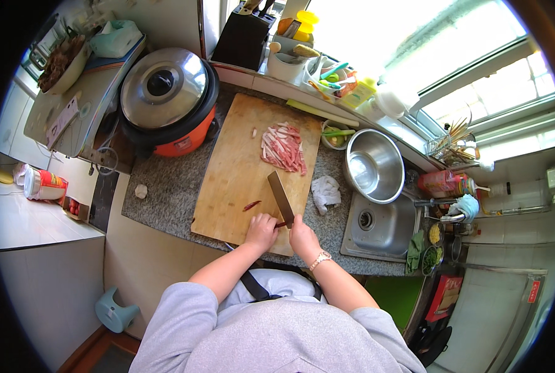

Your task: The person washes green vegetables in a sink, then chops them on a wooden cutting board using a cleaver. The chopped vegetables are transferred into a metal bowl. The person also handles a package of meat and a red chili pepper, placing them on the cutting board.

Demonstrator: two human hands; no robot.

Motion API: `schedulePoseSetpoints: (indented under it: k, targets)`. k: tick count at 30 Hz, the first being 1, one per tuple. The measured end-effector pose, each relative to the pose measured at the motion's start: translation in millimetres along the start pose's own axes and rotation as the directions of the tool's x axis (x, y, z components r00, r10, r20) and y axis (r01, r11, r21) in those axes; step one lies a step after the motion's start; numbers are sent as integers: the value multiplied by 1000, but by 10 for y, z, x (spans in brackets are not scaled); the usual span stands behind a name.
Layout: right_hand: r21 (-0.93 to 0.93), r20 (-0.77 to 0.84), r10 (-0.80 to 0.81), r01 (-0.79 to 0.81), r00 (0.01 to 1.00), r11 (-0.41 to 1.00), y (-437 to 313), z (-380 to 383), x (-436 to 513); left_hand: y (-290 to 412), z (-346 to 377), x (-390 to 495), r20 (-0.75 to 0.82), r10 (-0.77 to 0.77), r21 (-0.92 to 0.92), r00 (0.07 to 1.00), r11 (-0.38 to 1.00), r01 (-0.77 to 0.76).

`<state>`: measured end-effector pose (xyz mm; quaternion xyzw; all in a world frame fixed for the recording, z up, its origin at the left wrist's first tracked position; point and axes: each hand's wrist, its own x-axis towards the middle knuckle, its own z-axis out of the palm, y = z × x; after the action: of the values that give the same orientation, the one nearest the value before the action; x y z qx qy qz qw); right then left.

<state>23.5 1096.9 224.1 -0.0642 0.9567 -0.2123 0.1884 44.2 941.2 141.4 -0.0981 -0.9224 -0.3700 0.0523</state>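
Note:
My right hand (304,238) grips a kitchen cleaver (281,198) at the near edge of a wooden cutting board (221,177). Beside the blade, my left hand (262,231) holds a dark red dried chili (281,224) down on the board, its end sticking out towards the cleaver. Another dried chili (252,205) lies loose just beyond my left hand. Farther up the board is a pile of sliced raw meat (284,148) in pink and white strips, with one small piece apart to its left.
A large lidded cooker (164,91) stands left of the board. On the right are a crumpled white cloth (326,193), a steel bowl (374,166) at the rim of a steel sink (384,228), and a small bowl of vegetables (337,135). A garlic bulb (140,191) sits on the left countertop.

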Motion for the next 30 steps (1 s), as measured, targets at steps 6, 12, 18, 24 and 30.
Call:
schedulePoseSetpoints:
  k: [6, 12, 18, 24, 30]
  targets:
    - [-40, 26, 1, 0, 1000, 999, 46, 170, 4, -55, 15, -24, -49, 40, -20, 998, 999, -41]
    - [-48, 22, 68, -67, 997, 997, -81, 177, 11, -152, 53, -64, -53, 53, -46, 997, 997, -55]
    - [32, -39, -21, 22, 999, 999, -2, 68, 64, -159, 2, 15, -65, 55, -118, 996, 991, -62]
    - [-5, 40, 2, -2, 999, 1000, -34, 78, 11, -149, 3, 16, -41, 47, -122, 998, 991, -52]
    - [-26, 80, 81, -79, 994, 997, -179, 146, -57, -129, -47, -11, -19, 41, -106, 999, 993, -43]
